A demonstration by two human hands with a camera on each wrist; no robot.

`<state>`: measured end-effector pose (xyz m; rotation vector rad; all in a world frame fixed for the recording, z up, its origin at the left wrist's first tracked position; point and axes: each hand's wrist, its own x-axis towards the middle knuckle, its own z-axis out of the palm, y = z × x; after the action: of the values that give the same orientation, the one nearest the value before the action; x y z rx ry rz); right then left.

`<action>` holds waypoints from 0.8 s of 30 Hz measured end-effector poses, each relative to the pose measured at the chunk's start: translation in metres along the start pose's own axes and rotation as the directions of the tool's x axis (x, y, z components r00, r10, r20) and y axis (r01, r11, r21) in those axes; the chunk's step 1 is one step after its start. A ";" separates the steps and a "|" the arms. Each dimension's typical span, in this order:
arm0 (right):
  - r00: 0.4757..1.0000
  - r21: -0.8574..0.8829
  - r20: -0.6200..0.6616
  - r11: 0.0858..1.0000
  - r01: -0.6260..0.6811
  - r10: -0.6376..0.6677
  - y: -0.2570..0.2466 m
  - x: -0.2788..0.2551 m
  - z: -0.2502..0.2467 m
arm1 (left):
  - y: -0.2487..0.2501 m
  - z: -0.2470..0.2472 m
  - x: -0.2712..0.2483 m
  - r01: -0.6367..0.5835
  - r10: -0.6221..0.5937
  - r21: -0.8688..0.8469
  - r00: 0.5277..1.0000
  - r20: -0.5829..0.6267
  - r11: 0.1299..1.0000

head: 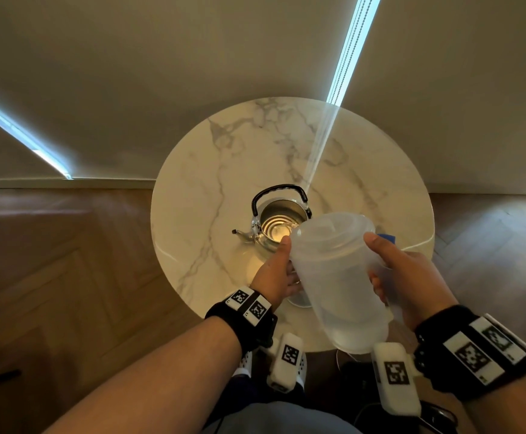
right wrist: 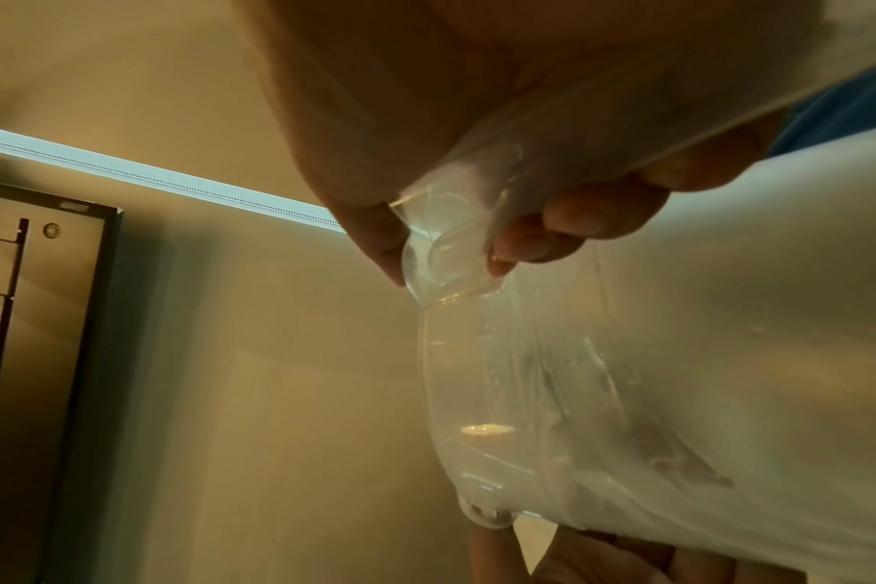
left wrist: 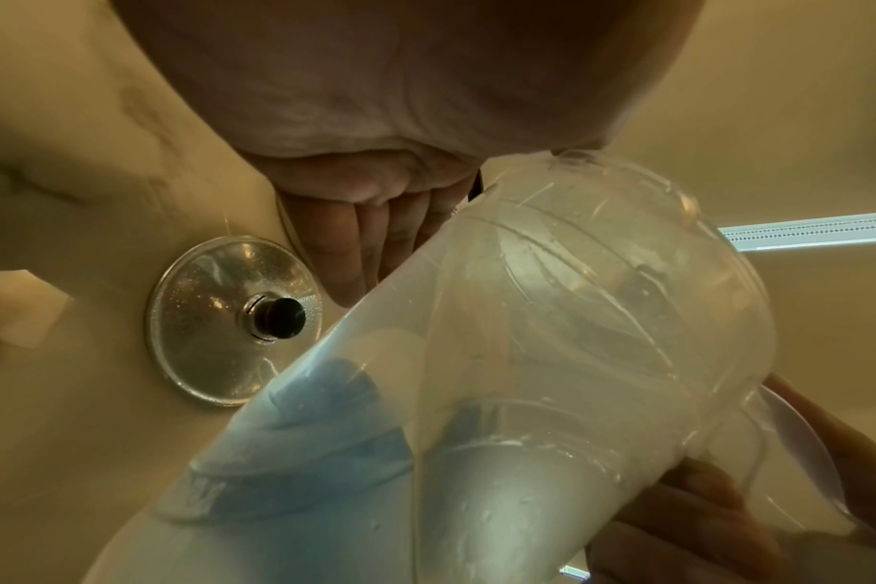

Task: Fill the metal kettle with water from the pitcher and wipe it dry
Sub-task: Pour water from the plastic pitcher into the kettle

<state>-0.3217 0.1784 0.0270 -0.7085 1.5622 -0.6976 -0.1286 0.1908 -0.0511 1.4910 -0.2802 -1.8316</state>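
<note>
At table point(head: 255, 151) centre: I tip pitcher point(head: 340, 277) over open kettle point(head: 279, 214). Right hand point(head: 412, 277) wraps handle point(right wrist: 451, 237), left hand point(head: 274, 277) props beneath, fingers fairly straight. Pouring step, I judge. Next: level pitcher, reach cloth point(head: 386, 238) at kettle's 3 o'clock.

Translucent pitcher point(head: 337, 277) tilted over open metal kettle point(head: 276, 222), lid point(left wrist: 233, 320) beside

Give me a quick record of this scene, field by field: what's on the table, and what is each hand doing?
Table: round, marble-look top
Kettle: metal, upright on the table, lid off, handle raised
Lid: lying on the table near the left hand, knob up
Pitcher: clear plastic, tilted with its rim over the kettle's mouth
Left hand: rests against the pitcher's side, fingers fairly straight
Right hand: grips the pitcher's handle
Cloth: blue, on the table behind the pitcher
</note>
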 end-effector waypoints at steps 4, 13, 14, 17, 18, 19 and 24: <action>1.000 -0.029 0.006 1.000 0.014 -0.013 -0.002 0.002 -0.001 | 0.001 0.000 0.000 -0.018 0.018 0.019 1.000 0.002 1.000; 1.000 -0.066 0.005 0.998 -0.001 0.002 -0.013 0.007 0.004 | 0.005 -0.003 0.005 -0.038 0.039 0.054 0.999 -0.014 0.998; 1.000 -0.072 0.001 0.997 -0.003 0.003 -0.013 0.008 0.004 | 0.005 -0.003 0.005 -0.036 0.037 0.058 0.999 -0.013 0.998; 1.000 -0.083 -0.011 0.996 -0.013 0.012 -0.016 0.010 0.006 | 0.007 -0.004 0.007 -0.033 0.034 0.060 0.999 -0.008 0.998; 1.000 -0.084 -0.015 0.996 -0.012 0.011 -0.016 0.010 0.007 | 0.007 -0.004 0.008 -0.031 0.032 0.062 0.999 -0.007 0.998; 1.000 -0.085 -0.020 0.996 -0.011 0.009 -0.017 0.010 0.008 | 0.007 -0.005 0.010 -0.029 0.030 0.062 1.000 -0.008 0.998; 1.000 -0.154 -0.028 0.988 0.001 -0.006 -0.023 0.011 0.008 | 0.009 -0.007 0.016 -0.023 0.024 0.060 1.000 -0.007 0.998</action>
<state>-0.3133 0.1550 0.0368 -0.8186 1.6540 -0.5964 -0.1197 0.1758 -0.0596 1.5293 -0.3505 -1.8131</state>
